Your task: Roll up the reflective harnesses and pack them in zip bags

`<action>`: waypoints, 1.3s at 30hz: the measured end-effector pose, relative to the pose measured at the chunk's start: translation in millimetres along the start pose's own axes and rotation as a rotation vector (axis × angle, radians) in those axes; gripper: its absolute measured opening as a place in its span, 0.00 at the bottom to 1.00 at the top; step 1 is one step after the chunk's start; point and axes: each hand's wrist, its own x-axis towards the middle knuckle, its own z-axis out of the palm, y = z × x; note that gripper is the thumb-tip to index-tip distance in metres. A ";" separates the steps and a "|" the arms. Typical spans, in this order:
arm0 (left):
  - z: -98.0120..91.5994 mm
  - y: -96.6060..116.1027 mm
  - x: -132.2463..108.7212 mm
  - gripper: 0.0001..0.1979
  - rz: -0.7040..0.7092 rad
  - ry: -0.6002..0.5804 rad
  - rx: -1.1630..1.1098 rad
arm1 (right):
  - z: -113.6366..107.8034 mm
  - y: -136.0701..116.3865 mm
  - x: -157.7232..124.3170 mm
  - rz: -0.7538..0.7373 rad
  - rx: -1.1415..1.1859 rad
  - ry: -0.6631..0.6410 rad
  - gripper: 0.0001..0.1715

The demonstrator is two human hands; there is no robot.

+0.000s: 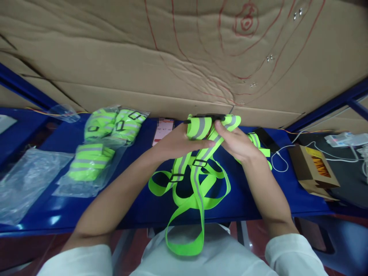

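Note:
A neon-green reflective strap harness (197, 188) with grey stripes and black buckles is held up between both my hands above the blue table. My left hand (179, 142) is closed around a folded loop of the straps, its thumb stretched across the front and its fingers hidden behind. With its thumb pressed on the upper band near a black fastening, my right hand (234, 141) grips the other side. Loose loops hang below my hands, and the lowest drops past the table's front edge to my lap.
Clear bags of folded green straps (92, 161) lie at left beside an empty plastic bag (31, 180). A phone (163, 130) showing a timer rests at the back. More green strap (254, 140), a dark phone (266, 138) and a cardboard box (313, 170) are at right. Cardboard (115, 57) walls the back.

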 end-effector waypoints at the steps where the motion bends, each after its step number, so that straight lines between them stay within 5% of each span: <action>1: 1.6 -3.3 0.2 0.23 0.005 -0.017 0.018 | -0.1 1.8 -0.1 -0.002 -0.013 -0.028 0.27; 6: 11.0 -12.1 3.0 0.27 0.015 0.007 -0.160 | -6.4 3.2 -0.2 -0.033 -0.188 -0.102 0.32; 12: 6.2 -11.7 5.0 0.28 -0.026 -0.078 -0.141 | -24.5 -20.7 -5.4 -0.348 -0.530 0.085 0.41; 16: 2.7 -11.3 4.9 0.23 -0.008 -0.216 -0.019 | -26.6 -33.9 -13.6 -0.289 -0.771 -0.062 0.19; 18: 3.4 -9.1 4.4 0.21 -0.030 -0.242 0.026 | -24.9 -35.8 -15.0 -0.251 -0.843 -0.063 0.22; 29: 0.1 2.1 -0.4 0.23 -0.221 -0.298 -0.076 | -20.8 -31.9 -12.6 -0.082 -0.623 0.168 0.28; 35: 4.3 9.9 -7.9 0.19 -0.118 -0.495 -0.243 | -17.4 -27.3 -10.7 0.139 -0.129 0.042 0.20; 39: 14.0 13.9 -11.3 0.15 -0.021 -0.520 -0.333 | -13.8 -18.1 -2.3 0.182 0.031 -0.045 0.24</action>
